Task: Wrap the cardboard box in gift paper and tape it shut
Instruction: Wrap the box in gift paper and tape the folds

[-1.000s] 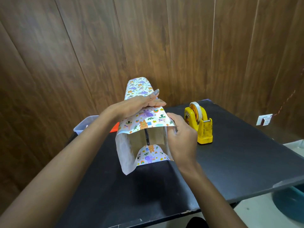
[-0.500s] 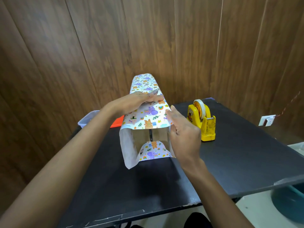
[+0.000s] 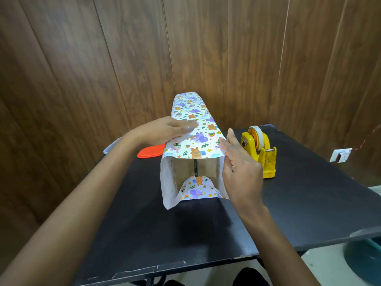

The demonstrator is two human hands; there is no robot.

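One cardboard box (image 3: 185,167) is sitting between the two hands, sleeved in one sheet of gift paper (image 3: 193,141) whose near end is gaping open. The left hand (image 3: 165,131) is lying flat on the paper's top, fingers straight. The right hand (image 3: 241,166) is pressing flat against its right side, fingers extended. One yellow tape dispenser (image 3: 261,155) is standing just beyond the right hand, and one orange lid (image 3: 150,152) is lying beyond the left wrist.

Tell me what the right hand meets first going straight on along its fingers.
The right hand lies flat against the gift paper's right side, fingers pointing away. Onward looks free to the wooden wall; the tape dispenser seems off to its right, depth unclear.
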